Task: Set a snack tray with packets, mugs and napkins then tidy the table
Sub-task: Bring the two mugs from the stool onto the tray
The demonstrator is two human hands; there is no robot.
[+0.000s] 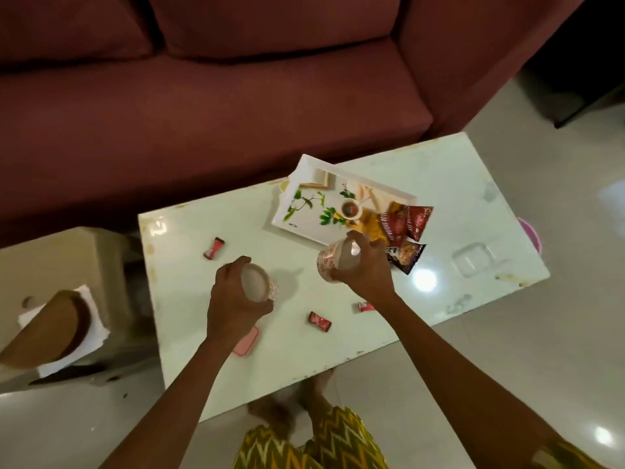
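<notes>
Pale speckled mug, right side: my right fingers [363,252] wrap round the tilted mug [328,265], which is lifted off the counter with its mouth tipped toward me.
Second mug, left side: my left fingers [233,267] curl over the rim of the upright mug [260,287]; I cannot tell whether its base touches the counter [439,184].
Tray from the fingers: the tray [304,228] lies ahead of both hands, with its near edge just beyond the tilted mug and well apart from the upright one.
Nearer hand: the right, plainly; the left would have to travel forward and to the right.
Tray's long axis: slanted, from far-left to near-right, so its bare half is the far-left end.
Packets, counted: three that I can tell apart. Two red packets [406,221] lie on the tray's near-right end, and one dark packet [409,260] lies just beside my right hand, mostly off the tray.
Mugs, counted: two, both in my grip, neither on the tray.
Napkins: one white stack [89,318] in a brown holder [44,330] on a stool to my left, off the counter.
Small red wrappers, counted: three loose ones [214,248], scattered on the counter.
Other: one pink flat piece [250,340] lies under my left wrist.
Judgement: setting the tilted mug down means levelling it first and steering left of the packets.
</notes>
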